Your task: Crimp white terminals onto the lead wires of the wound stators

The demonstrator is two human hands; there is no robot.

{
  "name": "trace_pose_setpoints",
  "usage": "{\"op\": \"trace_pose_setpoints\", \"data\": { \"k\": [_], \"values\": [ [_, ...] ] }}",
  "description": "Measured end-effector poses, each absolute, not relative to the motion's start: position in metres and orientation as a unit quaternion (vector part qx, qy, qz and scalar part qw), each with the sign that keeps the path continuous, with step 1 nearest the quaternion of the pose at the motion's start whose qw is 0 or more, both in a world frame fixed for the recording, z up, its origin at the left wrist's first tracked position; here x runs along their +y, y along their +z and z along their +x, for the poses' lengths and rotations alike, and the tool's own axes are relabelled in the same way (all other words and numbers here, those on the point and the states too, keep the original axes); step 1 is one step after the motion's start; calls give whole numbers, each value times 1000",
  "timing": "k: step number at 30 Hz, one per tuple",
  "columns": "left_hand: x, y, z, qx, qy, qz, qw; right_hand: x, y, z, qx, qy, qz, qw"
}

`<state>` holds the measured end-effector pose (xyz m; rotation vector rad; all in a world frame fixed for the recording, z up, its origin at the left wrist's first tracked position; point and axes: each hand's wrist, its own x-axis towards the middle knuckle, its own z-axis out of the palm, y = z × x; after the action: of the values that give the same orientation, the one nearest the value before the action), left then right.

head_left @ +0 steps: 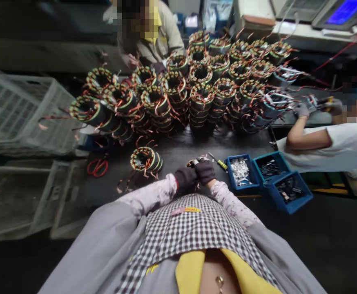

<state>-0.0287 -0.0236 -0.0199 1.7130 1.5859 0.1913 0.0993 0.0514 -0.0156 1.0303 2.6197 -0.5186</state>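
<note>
In dark gloves, my left hand [186,178] and my right hand [205,170] are close together at the table's near edge, fingers curled. Between and behind them shows a small part of a wound motor stator [191,163], with wire ends by the right fingers; the gloves hide most of it. Left of my hands, another stator [147,159] with copper-coloured leads sits on the dark table [178,145]. A screwdriver [222,164] with a yellow-green handle lies just right of my right hand.
Stacked stators [201,94] fill the table's far side. Red-handled scissors [97,167] lie left, near plastic crates [28,110]. On the right are a blue bin [248,187] of white pieces, a teal bin [278,155] and another blue bin [299,203] of dark pieces. Two co-workers are nearby.
</note>
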Motion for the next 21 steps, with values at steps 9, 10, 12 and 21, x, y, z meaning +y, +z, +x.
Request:
{"op": "trace_pose_setpoints", "data": {
  "k": [9, 10, 12, 21],
  "values": [
    [-50, -36, -33, 654, 54, 689, 307, 80, -4, 93, 910, -205, 324, 159],
    [-50, -36, -34, 655, 56, 687, 310, 84, -2, 97, 910, -229, 304, 162],
    [-50, -34, -36, 658, 54, 681, 317, 89, 1, 107, 897, -277, 322, 122],
    [-44, -22, -34, 682, 104, 601, 403, 41, -32, 120, 766, -431, 477, 16]
  ]
}}
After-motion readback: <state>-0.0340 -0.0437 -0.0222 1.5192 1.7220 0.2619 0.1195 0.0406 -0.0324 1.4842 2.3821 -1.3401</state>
